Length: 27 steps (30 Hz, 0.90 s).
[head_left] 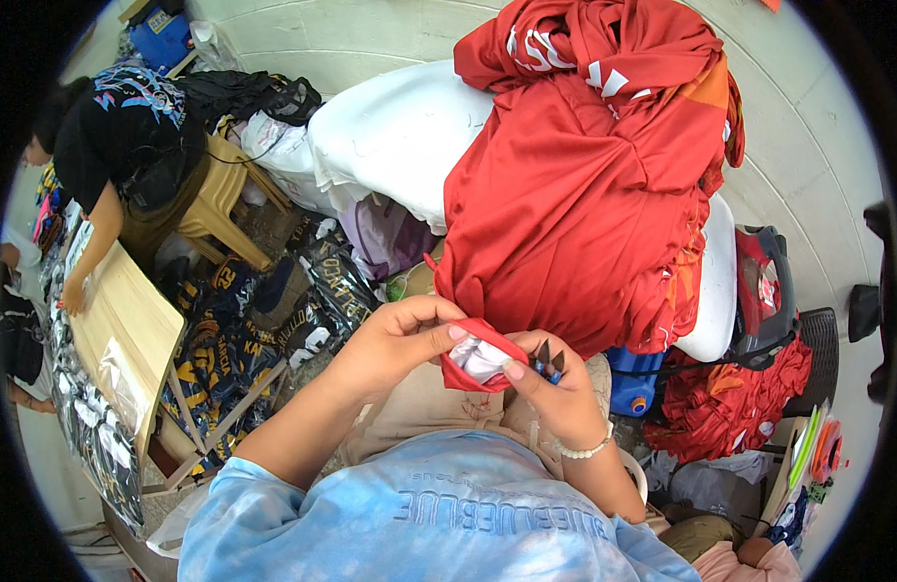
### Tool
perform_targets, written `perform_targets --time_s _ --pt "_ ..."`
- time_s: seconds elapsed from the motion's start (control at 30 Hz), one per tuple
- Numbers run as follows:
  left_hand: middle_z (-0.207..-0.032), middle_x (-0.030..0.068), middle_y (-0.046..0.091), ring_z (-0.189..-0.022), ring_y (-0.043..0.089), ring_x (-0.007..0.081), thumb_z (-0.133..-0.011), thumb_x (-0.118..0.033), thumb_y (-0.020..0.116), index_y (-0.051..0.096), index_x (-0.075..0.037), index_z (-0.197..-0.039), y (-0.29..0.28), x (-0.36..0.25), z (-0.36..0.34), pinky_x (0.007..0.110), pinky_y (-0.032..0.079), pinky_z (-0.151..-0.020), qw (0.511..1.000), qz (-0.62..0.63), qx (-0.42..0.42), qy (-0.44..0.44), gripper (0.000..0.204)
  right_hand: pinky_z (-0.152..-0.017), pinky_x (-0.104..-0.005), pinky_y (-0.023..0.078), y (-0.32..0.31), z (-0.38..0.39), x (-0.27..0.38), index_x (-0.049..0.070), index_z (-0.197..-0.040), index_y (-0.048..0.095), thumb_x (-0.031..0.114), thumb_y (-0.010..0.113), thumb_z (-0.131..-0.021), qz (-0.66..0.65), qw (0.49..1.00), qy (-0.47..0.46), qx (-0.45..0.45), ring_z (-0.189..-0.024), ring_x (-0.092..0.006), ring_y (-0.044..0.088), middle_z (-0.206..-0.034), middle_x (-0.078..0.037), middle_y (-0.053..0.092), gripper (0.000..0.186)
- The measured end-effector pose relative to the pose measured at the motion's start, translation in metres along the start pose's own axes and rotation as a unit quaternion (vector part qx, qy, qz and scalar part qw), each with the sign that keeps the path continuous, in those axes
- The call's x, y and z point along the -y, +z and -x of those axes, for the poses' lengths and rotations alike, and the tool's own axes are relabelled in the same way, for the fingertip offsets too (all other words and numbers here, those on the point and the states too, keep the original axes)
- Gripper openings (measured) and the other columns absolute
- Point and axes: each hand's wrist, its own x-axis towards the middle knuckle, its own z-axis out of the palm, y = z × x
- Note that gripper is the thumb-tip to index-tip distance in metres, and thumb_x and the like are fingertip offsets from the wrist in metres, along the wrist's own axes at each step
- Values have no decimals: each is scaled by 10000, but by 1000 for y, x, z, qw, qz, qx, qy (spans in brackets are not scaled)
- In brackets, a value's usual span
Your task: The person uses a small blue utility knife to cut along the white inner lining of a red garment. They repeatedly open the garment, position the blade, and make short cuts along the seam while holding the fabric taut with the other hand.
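Note:
A piece of red fabric (455,372) with a white inside is stretched between my two hands, its opening turned up toward me. My left hand (400,344) pinches its left edge between thumb and fingers. With the thumb, my right hand (572,398) presses the other edge. Tucked in the same right hand are small thread snips (547,363), dark pointed blades up and blue lower down. Just beyond lies a large heap of red garments (574,213) with white print. Whether the piece I hold joins that heap is hidden.
The heap rests on a white-covered surface (395,126). At left, a person (128,145) leans over a wooden board (128,310), near a yellow plastic stool (220,199). Dark bagged garments (220,339) cover the floor. A blue container (635,380) and more red garments (730,398) lie right.

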Motion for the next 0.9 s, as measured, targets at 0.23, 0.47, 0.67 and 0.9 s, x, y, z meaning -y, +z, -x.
perform_targets --time_s 0.23,0.47,0.67,0.9 --pt "-900 58 644 -809 621 112 -791 -1 672 584 -23 -1026 3 4 1 253 507 -720 930 -320 -115 136 252 -760 -245 446 -4 0 -8 -1 -956 599 23 659 -843 105 989 -104 -13 -838 -105 563 -922 -49 612 130" --pt "-916 89 663 -819 672 192 -757 52 663 554 -29 -1005 7 10 3 271 531 -680 861 -339 -180 333 282 -634 -234 431 -7 -4 -4 7 -908 641 32 749 -745 273 945 -164 69 -756 -113 545 -872 -45 579 197" --pt "-882 199 658 -806 685 259 -713 156 638 419 -34 -1085 7 6 6 358 559 -703 811 -381 -45 442 472 -593 -212 398 1 -3 16 21 -1004 666 29 763 -730 182 970 -150 -49 -725 -83 504 -858 -42 557 291" --pt "-864 167 661 -778 685 263 -711 140 651 441 -31 -1066 9 6 5 335 555 -660 794 -401 -57 453 447 -617 -232 399 6 -12 17 10 -917 628 21 712 -783 64 967 -197 -150 -698 -100 485 -865 -55 551 158"
